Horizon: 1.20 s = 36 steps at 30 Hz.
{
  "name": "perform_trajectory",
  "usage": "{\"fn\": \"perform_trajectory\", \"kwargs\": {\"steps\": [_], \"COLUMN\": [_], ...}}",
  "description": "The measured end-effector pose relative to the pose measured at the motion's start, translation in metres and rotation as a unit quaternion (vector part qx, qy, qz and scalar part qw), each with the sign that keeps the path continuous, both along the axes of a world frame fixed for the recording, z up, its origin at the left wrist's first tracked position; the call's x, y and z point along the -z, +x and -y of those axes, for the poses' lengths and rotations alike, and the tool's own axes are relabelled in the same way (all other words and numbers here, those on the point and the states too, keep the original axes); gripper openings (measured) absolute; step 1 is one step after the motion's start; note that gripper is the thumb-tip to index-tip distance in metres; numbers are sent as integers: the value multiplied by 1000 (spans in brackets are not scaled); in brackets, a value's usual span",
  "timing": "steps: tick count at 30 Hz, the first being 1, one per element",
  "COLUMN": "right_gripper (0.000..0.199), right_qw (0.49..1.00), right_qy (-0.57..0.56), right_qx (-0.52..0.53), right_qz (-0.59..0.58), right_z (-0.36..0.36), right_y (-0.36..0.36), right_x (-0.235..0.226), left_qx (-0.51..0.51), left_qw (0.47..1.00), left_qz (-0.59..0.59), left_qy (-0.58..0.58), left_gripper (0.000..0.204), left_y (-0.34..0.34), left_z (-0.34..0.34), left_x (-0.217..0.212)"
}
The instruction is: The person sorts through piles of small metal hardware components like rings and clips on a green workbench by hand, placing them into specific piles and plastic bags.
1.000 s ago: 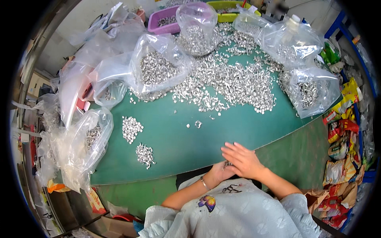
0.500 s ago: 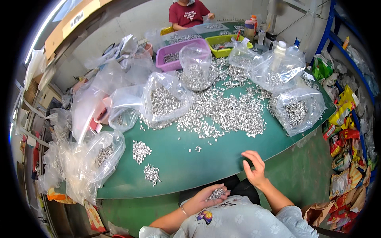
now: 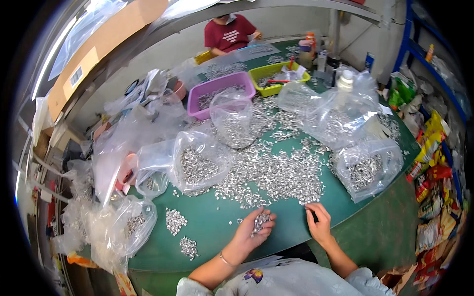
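Observation:
My left hand point(image 3: 249, 234) is raised over the table's near edge, its fingers curled round a handful of small silver metal parts point(image 3: 260, 223). Some of these parts show in the palm; their exact kind is too small to tell. My right hand point(image 3: 319, 222) is at the near edge of a wide spread of similar metal parts point(image 3: 286, 170). Its fingers are bent and a small gap shows between thumb and forefinger, with nothing visible in it. Two small sorted heaps, one of round pieces point(image 3: 175, 221) and one of curved pieces point(image 3: 188, 247), lie left of my left hand.
Clear plastic bags of metal parts point(image 3: 200, 165) stand around the spread on the green table point(image 3: 207, 232). Behind are a purple bin point(image 3: 197, 112) and a lime-green basket point(image 3: 256, 79). A person in a red shirt point(image 3: 231, 35) sits opposite. Colourful packets point(image 3: 434, 172) fill the right side.
My left hand has lifted from the lap to above the table edge, still holding the metal parts. My right hand has come to the edge of the spread, its fingers more bent. The view has shifted.

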State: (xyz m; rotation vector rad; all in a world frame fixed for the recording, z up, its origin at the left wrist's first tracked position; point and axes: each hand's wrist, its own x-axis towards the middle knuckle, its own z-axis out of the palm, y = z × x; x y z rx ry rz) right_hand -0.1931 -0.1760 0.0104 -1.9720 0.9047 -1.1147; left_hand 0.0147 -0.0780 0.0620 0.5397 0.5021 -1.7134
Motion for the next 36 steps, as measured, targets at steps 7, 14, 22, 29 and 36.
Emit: {"fn": "perform_trajectory", "kwargs": {"steps": [7, 14, 22, 29, 36], "right_gripper": [12, 12, 11, 10, 10], "right_qw": [1000, 999, 999, 999, 998], "right_qy": [10, 44, 37, 44, 56], "right_qx": [-2, -3, -7, 0, 12], "right_qz": [-18, -25, -20, -16, -19], "right_z": [4, 6, 11, 10, 11], "right_y": [-3, -4, -5, -3, -5], "right_x": [6, 6, 4, 1, 4], "left_qx": [-63, -159, -118, -131, -236], "left_qw": [997, 977, 961, 946, 908], "left_qz": [7, 23, 223, 292, 339], "left_qy": [-45, 138, -115, -55, 62], "left_gripper": [16, 16, 19, 17, 22], "left_y": [33, 32, 124, 192, 179], "left_z": [30, 48, 138, 252, 249], "left_x": [-14, -36, -97, -94, -52]}}
